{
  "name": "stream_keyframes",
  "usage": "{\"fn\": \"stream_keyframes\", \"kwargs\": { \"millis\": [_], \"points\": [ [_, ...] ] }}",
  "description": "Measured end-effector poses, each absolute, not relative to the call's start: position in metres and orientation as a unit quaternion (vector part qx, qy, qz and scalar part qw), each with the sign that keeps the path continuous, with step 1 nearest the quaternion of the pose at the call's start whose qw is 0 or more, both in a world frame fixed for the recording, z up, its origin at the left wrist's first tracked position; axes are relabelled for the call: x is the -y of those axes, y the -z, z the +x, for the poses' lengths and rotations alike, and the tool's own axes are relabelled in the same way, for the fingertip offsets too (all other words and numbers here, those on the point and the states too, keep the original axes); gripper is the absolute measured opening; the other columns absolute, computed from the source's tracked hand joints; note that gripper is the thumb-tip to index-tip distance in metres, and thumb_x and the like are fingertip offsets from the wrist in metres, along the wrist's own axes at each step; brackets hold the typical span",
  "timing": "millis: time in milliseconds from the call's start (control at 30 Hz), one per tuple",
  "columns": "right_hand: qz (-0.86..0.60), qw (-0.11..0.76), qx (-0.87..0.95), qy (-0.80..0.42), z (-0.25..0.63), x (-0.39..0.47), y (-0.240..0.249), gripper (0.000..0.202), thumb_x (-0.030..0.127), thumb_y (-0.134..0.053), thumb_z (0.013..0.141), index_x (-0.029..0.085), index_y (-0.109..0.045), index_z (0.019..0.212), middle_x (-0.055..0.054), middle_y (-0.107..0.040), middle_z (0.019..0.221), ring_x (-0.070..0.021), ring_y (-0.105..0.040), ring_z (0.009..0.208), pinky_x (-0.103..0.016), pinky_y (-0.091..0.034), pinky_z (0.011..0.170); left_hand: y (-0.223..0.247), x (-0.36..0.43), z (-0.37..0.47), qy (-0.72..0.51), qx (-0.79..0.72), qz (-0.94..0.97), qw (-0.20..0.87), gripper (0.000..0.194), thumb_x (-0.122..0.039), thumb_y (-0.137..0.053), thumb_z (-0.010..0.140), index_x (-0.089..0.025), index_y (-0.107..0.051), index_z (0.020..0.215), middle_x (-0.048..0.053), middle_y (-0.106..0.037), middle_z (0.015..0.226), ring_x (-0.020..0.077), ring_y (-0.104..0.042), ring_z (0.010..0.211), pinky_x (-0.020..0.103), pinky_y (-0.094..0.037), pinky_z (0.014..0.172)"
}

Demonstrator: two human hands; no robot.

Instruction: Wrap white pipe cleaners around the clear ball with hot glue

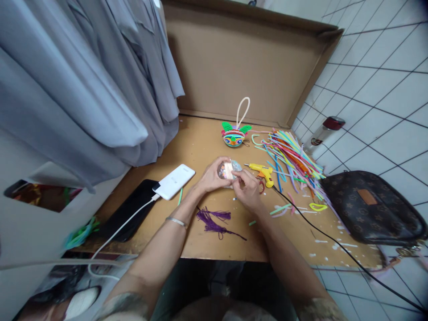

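Two faint marks on the white rectangular device (176, 182), left of the left grip (214, 174), are too small to read. The left grip curls around a small round translucent item with a pale band (228, 170); the right grip (246, 187), fingers bent together, touches its right side, though I cannot tell whether it pinches anything. Just right lies a yellow glue gun (262, 172); nearer, purple thread tassels (211, 224).

The brown table (197, 138) carries 1 glue gun (263, 169), pipe cleaners (296, 156) and purple tassels (210, 224).
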State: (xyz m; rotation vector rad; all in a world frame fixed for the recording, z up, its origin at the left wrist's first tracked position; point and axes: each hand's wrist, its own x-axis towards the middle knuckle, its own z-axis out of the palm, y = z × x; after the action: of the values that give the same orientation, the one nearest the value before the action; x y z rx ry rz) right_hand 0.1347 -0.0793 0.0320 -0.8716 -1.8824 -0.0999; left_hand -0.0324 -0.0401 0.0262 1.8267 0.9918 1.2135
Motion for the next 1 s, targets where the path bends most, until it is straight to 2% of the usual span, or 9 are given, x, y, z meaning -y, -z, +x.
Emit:
{"fn": "stream_keyframes", "kwargs": {
  "millis": [567,1000],
  "points": [
    [-0.392,0.515,0.760,-0.054,0.1350,0.0787,-0.0306,0.025,0.010,-0.050,0.079,0.019,-0.070,0.092,0.000,-0.063,0.073,-0.0138,-0.055,0.063,-0.026,-0.045,0.061,-0.0319,0.0426,-0.0324,-0.472,-0.359,0.692,0.412,0.064,-0.024,-0.075,0.055,-0.020,-0.052,0.114,0.010,-0.059,0.131,0.0259,-0.061,0.114,0.037,-0.048,0.100],
    [-0.397,0.526,0.748,-0.077,0.1354,0.0771,-0.0294,0.025,0.013,-0.050,0.077,0.019,-0.071,0.090,0.000,-0.063,0.071,-0.0132,-0.053,0.060,-0.026,-0.045,0.058,-0.0334,0.0423,-0.0332,-0.469,-0.346,0.687,0.434,0.064,-0.027,-0.078,0.055,-0.020,-0.052,0.113,0.011,-0.058,0.135,0.0261,-0.062,0.113,0.038,-0.049,0.099]
  ]
}}
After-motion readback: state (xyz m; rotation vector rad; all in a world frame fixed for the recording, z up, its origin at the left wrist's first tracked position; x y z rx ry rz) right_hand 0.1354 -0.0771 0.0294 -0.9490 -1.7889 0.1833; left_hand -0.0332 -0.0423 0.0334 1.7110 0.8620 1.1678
